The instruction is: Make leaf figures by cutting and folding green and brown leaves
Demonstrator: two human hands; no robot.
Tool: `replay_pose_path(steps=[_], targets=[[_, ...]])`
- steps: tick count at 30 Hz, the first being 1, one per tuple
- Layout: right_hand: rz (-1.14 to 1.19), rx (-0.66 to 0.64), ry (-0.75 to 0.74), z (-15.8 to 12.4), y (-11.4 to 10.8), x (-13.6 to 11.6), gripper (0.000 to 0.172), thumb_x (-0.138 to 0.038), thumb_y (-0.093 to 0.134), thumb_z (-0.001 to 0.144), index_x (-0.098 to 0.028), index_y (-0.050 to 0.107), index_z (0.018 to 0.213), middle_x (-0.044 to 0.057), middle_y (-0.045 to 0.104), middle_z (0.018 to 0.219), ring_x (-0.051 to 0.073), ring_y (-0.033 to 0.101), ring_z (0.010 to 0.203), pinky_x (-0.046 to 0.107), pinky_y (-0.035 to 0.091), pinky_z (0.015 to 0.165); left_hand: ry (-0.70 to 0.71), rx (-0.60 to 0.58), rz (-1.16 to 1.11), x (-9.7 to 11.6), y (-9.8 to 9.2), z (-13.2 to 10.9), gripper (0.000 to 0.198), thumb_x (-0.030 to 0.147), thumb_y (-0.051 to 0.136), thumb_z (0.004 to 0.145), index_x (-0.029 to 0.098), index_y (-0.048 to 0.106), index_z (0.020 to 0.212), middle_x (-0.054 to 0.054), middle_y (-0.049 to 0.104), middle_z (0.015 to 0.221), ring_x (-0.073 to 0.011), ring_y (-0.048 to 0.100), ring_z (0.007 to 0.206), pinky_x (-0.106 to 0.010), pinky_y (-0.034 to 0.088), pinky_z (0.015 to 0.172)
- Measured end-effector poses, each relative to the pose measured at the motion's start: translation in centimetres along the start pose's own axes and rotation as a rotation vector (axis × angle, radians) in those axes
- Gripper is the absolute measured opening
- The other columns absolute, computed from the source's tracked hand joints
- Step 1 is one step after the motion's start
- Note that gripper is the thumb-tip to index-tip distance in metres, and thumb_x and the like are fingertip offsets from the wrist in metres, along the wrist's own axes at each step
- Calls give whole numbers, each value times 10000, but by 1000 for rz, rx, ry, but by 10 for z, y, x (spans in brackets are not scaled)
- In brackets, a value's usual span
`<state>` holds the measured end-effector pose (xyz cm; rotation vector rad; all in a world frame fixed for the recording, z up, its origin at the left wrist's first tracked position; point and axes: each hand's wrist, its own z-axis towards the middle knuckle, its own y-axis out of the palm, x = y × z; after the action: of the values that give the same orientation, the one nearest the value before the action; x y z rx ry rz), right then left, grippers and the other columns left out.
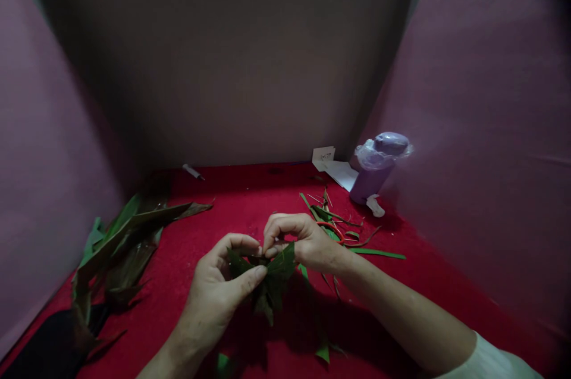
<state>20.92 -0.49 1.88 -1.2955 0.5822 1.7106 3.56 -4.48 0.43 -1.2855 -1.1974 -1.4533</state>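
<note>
Both hands meet over a red cloth surface [187,266] and pinch a folded dark green leaf piece [272,275]. My left hand [218,290] grips its left part between thumb and fingers. My right hand [297,242] is curled, with its fingertips pressed onto the top middle of the same leaf piece. The lower leaf ends hang down below the hands.
A pile of long green leaves [120,242] lies at the left. Leaf strips and red-handled scissors [332,230] lie behind my right hand. A purple bottle [375,174] and white papers [334,168] stand at the back right, a small pen-like thing [193,172] at the back.
</note>
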Motion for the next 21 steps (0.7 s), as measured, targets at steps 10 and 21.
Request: replay_pose_path(steps=[10,21], targets=[[94,169,154,5,-3,17,386,-469,464,868,-134,655,887,15,565,697,116,498,624,246,387,603,66,179,-121,4,-4,3,290,191,730,653,197,556,885,7,676,819,-132,628,756,-251,532,687],[311,-13,236,-1,15,27,301,-381,720,686,-150,608,845,2,584,762,132,539,702,279,421,700,107,285,-149,8,-10,8,321,194,743,636,195,551,893,21,665,807,-124,626,749,-237,530,678]])
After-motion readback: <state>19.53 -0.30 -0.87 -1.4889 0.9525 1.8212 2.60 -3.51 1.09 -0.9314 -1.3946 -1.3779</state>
